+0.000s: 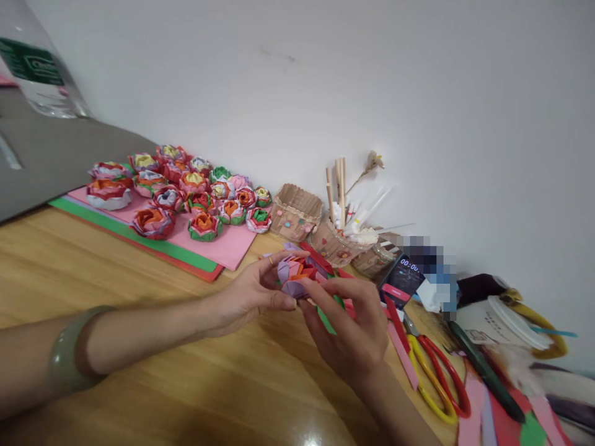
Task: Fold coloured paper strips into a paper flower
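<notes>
Left of the baskets point(290, 224), paper flowers point(204, 227) on stacked sheets point(232, 249); right of them, phone point(400, 279) and scissors point(413, 344).

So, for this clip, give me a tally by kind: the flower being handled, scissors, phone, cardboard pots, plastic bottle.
Paper flower in left hand, right hand at it: 1
Scissors: 1 pair
Phone: 1
Cardboard pots: 3
Plastic bottle: 1
Total: 7

The held flower point(291, 269) was lilac, orange and red. At ten o'clock from it, the sheets point(225, 248) were pink, green and red; at four o'clock, the scissors point(436, 376) were red and yellow. The bangle point(65, 353) was pale green, the table point(209, 384) wood-grained yellow-brown.
</notes>
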`<state>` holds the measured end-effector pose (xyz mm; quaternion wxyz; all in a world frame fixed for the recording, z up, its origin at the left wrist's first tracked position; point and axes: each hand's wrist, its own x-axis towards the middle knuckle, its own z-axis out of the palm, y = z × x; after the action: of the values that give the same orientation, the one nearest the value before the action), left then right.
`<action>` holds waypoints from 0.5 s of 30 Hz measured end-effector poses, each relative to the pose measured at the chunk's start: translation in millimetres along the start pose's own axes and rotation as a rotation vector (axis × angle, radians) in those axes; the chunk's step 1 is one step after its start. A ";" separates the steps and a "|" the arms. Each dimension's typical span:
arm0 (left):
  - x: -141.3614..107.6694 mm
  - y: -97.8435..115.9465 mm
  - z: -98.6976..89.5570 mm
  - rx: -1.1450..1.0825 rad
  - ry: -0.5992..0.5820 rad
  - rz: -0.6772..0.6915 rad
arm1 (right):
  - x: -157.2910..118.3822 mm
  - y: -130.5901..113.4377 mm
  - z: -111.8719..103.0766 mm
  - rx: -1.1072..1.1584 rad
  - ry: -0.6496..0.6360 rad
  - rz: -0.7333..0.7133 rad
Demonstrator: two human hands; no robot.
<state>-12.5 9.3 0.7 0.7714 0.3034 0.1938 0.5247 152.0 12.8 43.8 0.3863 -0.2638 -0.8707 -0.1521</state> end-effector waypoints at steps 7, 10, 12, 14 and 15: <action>-0.6 2.2 2.8 -0.014 0.008 -0.014 | -3.5 -2.4 2.3 0.196 0.010 0.097; -1.1 2.3 3.0 0.015 0.000 0.002 | -0.5 -4.3 -0.7 0.282 0.033 0.261; -0.9 1.8 2.4 0.036 -0.004 0.023 | 2.1 -4.8 -1.8 0.320 0.014 0.329; -0.2 0.8 1.1 0.052 -0.010 0.047 | 4.5 -4.8 -2.2 0.355 -0.030 0.369; 0.3 0.1 0.3 0.063 -0.014 0.057 | 5.6 -4.8 -2.4 0.367 -0.051 0.387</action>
<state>-12.3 9.6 1.0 0.7474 0.3366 0.1961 0.5381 147.5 9.7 49.3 0.4276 -0.3547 -0.8265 0.0914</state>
